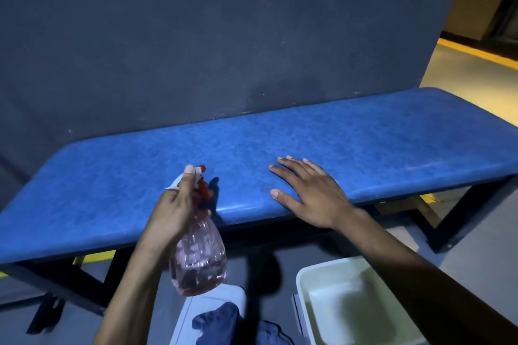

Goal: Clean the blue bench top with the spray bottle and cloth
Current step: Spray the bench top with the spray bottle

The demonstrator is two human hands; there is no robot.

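The left hand [175,206] gripped the spray bottle [200,255] by its neck, fingers curled round it below the red and white trigger head [200,179], with one finger raised along the top of the head. The bottle was clear, with pinkish liquid in its lower part, and hung tilted below the hand, its body in front of the near edge of the blue bench top [322,145] and its nozzle over the bench surface just beyond the fingers. A small dark shadow of the trigger head lay on the bench just right of that hand.

The right hand [308,190] lay flat on the bench top, palm down, fingers straight and slightly spread, the thumb pointing toward the left hand. Its wrist crossed the near rounded edge of the bench, and the forearm ran back toward the lower right corner. The two hands were near each other but apart, with bare blue surface between them.

Below the left hand, near the person's body, a dark blue cloth [218,319] lay bunched on a pale lid or tray [232,293]; whether it was one piece or two could not be told. Below the right forearm stood a pale tub [308,280] with its open top facing up. Beyond both hands, a dark wall [196,36] rose behind the bench. The bench rested on a dark frame [459,218], on a grey floor [473,249].
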